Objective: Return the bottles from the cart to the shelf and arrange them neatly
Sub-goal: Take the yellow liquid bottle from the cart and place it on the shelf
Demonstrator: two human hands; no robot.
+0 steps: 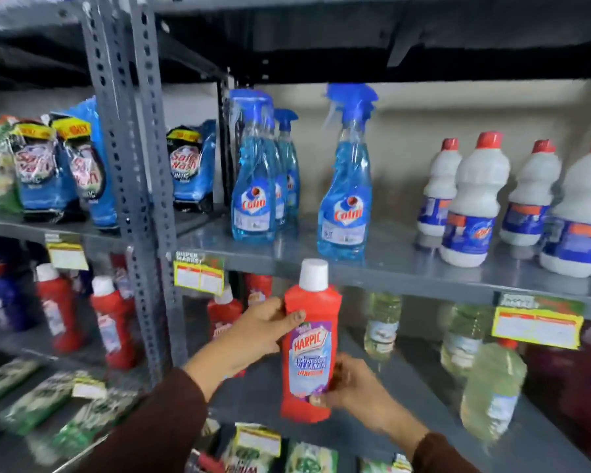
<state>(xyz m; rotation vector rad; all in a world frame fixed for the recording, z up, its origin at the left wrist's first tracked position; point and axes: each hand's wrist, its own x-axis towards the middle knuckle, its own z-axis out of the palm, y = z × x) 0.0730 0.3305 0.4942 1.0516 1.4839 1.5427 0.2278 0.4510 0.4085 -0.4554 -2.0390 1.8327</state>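
Right now both hands are clamped on a red Harpic bottle with a white cap, held upright in front of the shelving. The left hand grips its upper body from the left, thumb pressed across the front just above the purple label. The right hand wraps the lower right side, fingers curled around the base of the label. Brown sleeves cover both forearms.

The bottle's cap reaches the front edge of the grey metal shelf above it. Behind the left hand, on the lower level, stand more red bottles of the same kind. To the right on that level are pale yellowish bottles, blurred. On the upper shelf stand blue Colin spray bottles, and further right white bottles with red caps. Yellow price tags hang from the shelf edges. The left bay holds blue detergent pouches.
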